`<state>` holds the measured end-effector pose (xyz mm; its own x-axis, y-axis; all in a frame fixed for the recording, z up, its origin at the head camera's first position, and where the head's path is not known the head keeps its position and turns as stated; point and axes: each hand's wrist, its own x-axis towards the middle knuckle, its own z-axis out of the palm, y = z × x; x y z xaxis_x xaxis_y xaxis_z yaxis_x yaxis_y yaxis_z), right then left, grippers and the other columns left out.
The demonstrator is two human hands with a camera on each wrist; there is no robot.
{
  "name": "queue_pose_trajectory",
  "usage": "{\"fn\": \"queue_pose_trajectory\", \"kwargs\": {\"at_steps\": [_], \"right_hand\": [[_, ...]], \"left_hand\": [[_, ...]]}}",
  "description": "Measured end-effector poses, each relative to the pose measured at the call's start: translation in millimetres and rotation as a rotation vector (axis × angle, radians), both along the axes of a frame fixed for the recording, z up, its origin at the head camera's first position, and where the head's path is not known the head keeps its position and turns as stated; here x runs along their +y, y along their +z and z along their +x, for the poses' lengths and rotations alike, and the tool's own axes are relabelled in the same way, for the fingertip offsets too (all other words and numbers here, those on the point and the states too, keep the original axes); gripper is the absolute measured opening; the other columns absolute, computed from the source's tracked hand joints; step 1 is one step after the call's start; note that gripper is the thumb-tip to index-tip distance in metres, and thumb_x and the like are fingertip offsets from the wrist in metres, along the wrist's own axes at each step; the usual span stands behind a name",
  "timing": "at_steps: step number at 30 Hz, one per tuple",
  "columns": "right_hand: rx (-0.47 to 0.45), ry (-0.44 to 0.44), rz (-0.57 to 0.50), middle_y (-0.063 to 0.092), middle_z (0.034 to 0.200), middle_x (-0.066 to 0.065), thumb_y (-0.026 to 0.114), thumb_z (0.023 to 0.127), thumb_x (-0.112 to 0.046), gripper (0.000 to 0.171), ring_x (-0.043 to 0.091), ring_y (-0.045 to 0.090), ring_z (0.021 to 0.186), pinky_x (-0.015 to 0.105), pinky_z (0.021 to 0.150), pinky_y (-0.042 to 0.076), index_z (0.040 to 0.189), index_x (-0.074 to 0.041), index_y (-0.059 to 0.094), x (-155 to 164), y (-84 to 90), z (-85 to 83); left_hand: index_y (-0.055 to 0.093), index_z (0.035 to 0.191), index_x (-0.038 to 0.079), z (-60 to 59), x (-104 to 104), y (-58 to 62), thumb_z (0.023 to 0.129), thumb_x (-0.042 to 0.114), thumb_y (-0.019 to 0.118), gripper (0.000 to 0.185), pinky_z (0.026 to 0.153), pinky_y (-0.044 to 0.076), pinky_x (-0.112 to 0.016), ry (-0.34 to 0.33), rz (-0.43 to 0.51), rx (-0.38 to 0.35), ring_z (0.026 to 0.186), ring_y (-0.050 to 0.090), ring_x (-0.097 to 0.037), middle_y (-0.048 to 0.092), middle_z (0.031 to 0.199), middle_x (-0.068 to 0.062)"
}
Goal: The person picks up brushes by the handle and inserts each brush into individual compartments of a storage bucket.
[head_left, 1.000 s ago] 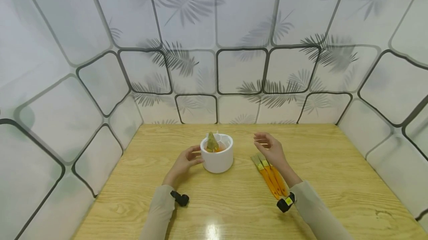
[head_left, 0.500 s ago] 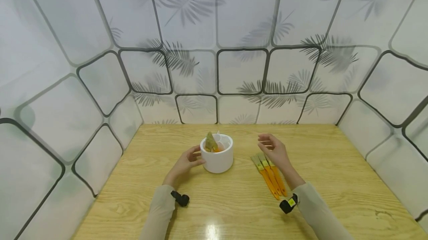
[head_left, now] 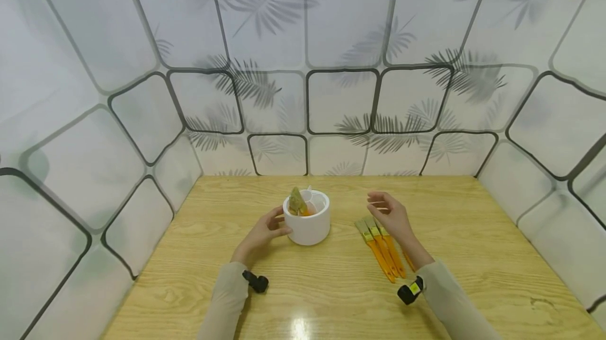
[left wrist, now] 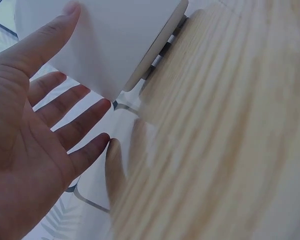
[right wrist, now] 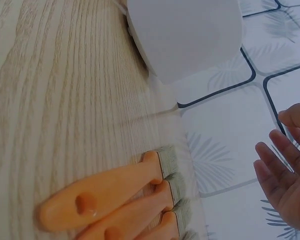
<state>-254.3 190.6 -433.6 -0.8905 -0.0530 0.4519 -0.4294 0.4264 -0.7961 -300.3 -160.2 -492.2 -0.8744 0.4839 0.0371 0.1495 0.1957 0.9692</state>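
Note:
A white round pot point(head_left: 309, 230) stands upright on the wooden table. Inside it are a green-brown pointed piece point(head_left: 297, 202), something orange, and a whitish, partly clear item whose kind I cannot tell. My left hand point(head_left: 261, 230) is at the pot's left side. In the left wrist view its thumb lies against the white wall point(left wrist: 115, 40), and its fingers point(left wrist: 85, 125) are spread and relaxed. My right hand point(head_left: 392, 215) hovers over the bristle ends of several paintbrushes point(head_left: 381, 250) with orange handles, holding nothing. Its forearm partly hides one brush.
The light wood table point(head_left: 312, 282) runs back to a patterned wall covering point(head_left: 341, 103), which also rises at left and right. A black wrist camera sits on each sleeve. The brushes lie fanned side by side, right of the pot.
My right hand has shifted slightly right and toward me, uncovering more of the brushes. The green-brown piece in the pot has leaned a little left. My left hand stays nearly still.

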Motion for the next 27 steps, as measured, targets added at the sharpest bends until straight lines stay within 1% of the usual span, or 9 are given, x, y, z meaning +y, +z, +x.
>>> {"fn": "queue_pose_trajectory", "kwargs": {"at_steps": [4,8,11,14,17,18,21,24,27], "right_hand": [[0.002,-0.004,-0.004,0.062,0.106,0.025,0.061,0.088,-0.002,0.027,0.038,0.06,0.094,0.024,0.074,0.054,0.115,0.003,0.059,0.9,-2.7,-0.9],[0.008,0.005,-0.018,0.063,0.106,0.024,0.062,0.088,-0.003,0.028,0.038,0.061,0.093,0.023,0.073,0.053,0.115,0.002,0.059,5.1,-12.6,-7.2],[0.004,-0.007,-0.006,0.063,0.107,0.021,0.062,0.089,-0.008,0.028,0.032,0.062,0.094,0.019,0.074,0.052,0.116,-0.001,0.059,9.9,-23.4,-15.1],[0.001,-0.025,0.011,0.064,0.107,0.017,0.062,0.09,-0.014,0.029,0.024,0.062,0.094,0.016,0.074,0.051,0.117,-0.003,0.06,13.8,-31.6,-21.2],[-0.001,-0.027,0.014,0.064,0.107,0.015,0.062,0.09,-0.017,0.03,0.022,0.062,0.093,0.015,0.074,0.051,0.117,-0.005,0.06,16.3,-34.3,-23.0],[-0.005,-0.026,0.008,0.064,0.107,0.014,0.062,0.09,-0.018,0.029,0.021,0.062,0.093,0.015,0.074,0.051,0.116,-0.006,0.06,17.0,-34.5,-22.9],[-0.009,-0.027,0.008,0.065,0.107,0.013,0.062,0.09,-0.02,0.03,0.02,0.062,0.093,0.015,0.074,0.051,0.116,-0.007,0.06,19.2,-34.6,-22.8],[-0.013,-0.036,0.011,0.065,0.107,0.013,0.063,0.09,-0.02,0.03,0.016,0.062,0.093,0.015,0.073,0.051,0.116,-0.006,0.06,21.4,-34.5,-22.5],[-0.024,-0.05,0.015,0.065,0.108,0.012,0.063,0.089,-0.021,0.03,0.009,0.061,0.092,0.015,0.073,0.051,0.116,-0.006,0.06,23.3,-34.5,-22.3]], "left_hand": [[0.027,0.147,0.017,-3.8,0.2,-8.1,0.084,0.02,0.069,0.075,0.105,0.036,-0.05,0.007,-0.005,-0.001,0.133,0.033,-0.035,0.03,0.149,-0.012],[0.028,0.146,0.02,-9.3,-0.5,-17.9,0.083,0.024,0.07,0.076,0.106,0.034,-0.05,0.025,-0.02,0.013,0.133,0.033,-0.033,0.032,0.148,-0.009],[0.03,0.146,0.02,-11.2,-0.7,-20.5,0.082,0.027,0.071,0.077,0.106,0.034,-0.051,0.043,-0.033,0.027,0.133,0.035,-0.033,0.034,0.147,-0.009],[0.031,0.145,0.019,-12.1,-0.5,-20.9,0.082,0.026,0.071,0.075,0.106,0.034,-0.051,0.054,-0.041,0.043,0.132,0.036,-0.034,0.035,0.146,-0.009],[0.032,0.145,0.016,-12.1,-0.4,-19.5,0.083,0.022,0.07,0.073,0.106,0.034,-0.052,0.052,-0.041,0.062,0.131,0.037,-0.036,0.036,0.145,-0.013],[0.032,0.145,0.016,-11.6,-0.4,-18.2,0.083,0.021,0.07,0.072,0.106,0.034,-0.052,0.052,-0.037,0.057,0.131,0.036,-0.036,0.036,0.145,-0.013],[0.032,0.144,0.011,-6.0,0.6,-9.2,0.084,0.017,0.069,0.071,0.105,0.034,-0.054,0.043,-0.03,0.059,0.13,0.036,-0.039,0.035,0.145,-0.017],[0.03,0.144,0.008,-0.2,1.3,0.0,0.085,0.016,0.068,0.07,0.104,0.035,-0.053,0.033,-0.032,0.052,0.13,0.036,-0.04,0.034,0.145,-0.019],[0.031,0.143,0.006,2.3,1.3,3.3,0.086,0.017,0.067,0.069,0.102,0.039,-0.051,0.03,-0.043,0.07,0.128,0.038,-0.041,0.035,0.144,-0.02]]}}
